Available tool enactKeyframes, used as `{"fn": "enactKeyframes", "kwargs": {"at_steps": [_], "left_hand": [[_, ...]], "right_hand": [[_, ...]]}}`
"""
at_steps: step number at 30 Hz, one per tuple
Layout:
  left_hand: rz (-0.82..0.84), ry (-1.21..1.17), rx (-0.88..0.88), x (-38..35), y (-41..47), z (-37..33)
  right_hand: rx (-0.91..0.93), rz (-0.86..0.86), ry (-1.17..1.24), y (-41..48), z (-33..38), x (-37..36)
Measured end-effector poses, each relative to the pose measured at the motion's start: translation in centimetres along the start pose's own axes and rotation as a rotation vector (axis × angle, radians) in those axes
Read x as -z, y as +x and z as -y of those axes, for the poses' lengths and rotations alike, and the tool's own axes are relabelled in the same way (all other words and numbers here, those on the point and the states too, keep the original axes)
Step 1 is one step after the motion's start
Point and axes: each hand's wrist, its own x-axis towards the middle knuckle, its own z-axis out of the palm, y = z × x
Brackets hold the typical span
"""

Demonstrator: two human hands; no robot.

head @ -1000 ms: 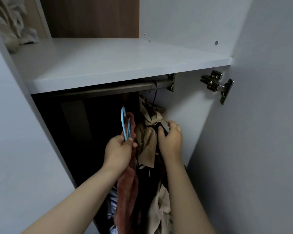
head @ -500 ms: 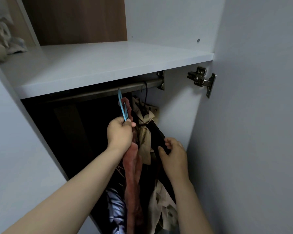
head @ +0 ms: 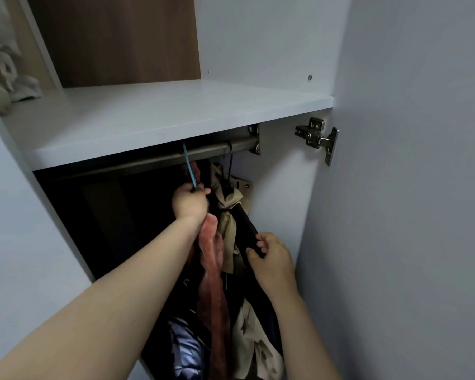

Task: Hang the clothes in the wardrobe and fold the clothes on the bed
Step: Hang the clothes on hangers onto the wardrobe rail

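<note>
My left hand [head: 189, 201] grips the neck of a light blue hanger [head: 189, 168] whose hook reaches up over the metal wardrobe rail [head: 154, 159]. A reddish-brown garment [head: 213, 286] hangs down from that hanger below my fist. To the right, a beige coat [head: 228, 215] hangs from a black hanger [head: 231, 163] on the same rail. My right hand [head: 272, 256] pinches a dark garment [head: 247, 229] hanging next to the beige coat.
A white shelf [head: 159, 116] juts out just above the rail. The open wardrobe door [head: 412, 187] with its metal hinge [head: 317, 137] stands close on the right. Crumpled pale fabric [head: 3, 69] lies at the shelf's far left. More clothes [head: 184, 349] hang low inside.
My left hand has lifted the blue hanger from chest height up to the rail, so the hook now sits over it. My right hand dropped lower along the dark garment.
</note>
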Motion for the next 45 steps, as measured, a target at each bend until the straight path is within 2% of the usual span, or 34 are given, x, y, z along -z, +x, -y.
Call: {"fn": "enactKeyframes", "kwargs": {"at_steps": [3, 10, 13, 17, 22, 27, 33, 37, 45], "left_hand": [[-0.021, 0.009, 0.025, 0.2, -0.1, 1.0], [-0.023, 0.023, -0.054, -0.8, 1.6, -0.7], [-0.034, 0.053, -0.025, -0.9, 2.9, -0.6], [-0.028, 0.124, 0.003, 0.0, 3.2, 1.6], [-0.037, 0.339, -0.071, 0.5, 2.2, 1.2], [-0.026, 0.400, -0.146, 1.1, -0.8, 0.9], [0.084, 0.532, -0.345, 2.8, -5.5, 1.3], [0.152, 0.513, -0.442, 4.6, -8.2, 0.9], [0.464, 0.377, -0.427, 9.4, -11.9, -1.0]], "right_hand": [[0.003, 0.017, 0.005, 0.2, 0.0, 0.0], [0.004, 0.018, 0.002, 0.8, -0.1, -0.3], [0.005, 0.021, 0.018, 0.8, -0.2, -0.4], [-0.002, 0.021, 0.023, 0.8, -0.5, -0.5], [0.000, 0.041, 0.027, 0.9, -0.3, -0.7], [0.002, 0.052, 0.029, 0.5, -0.1, -0.7], [-0.038, 0.057, 0.019, -0.3, 0.9, 0.4], [-0.086, 0.056, 0.028, -0.8, 2.1, 1.8], [-0.127, -0.081, -0.021, -3.9, 6.8, 4.2]]}}
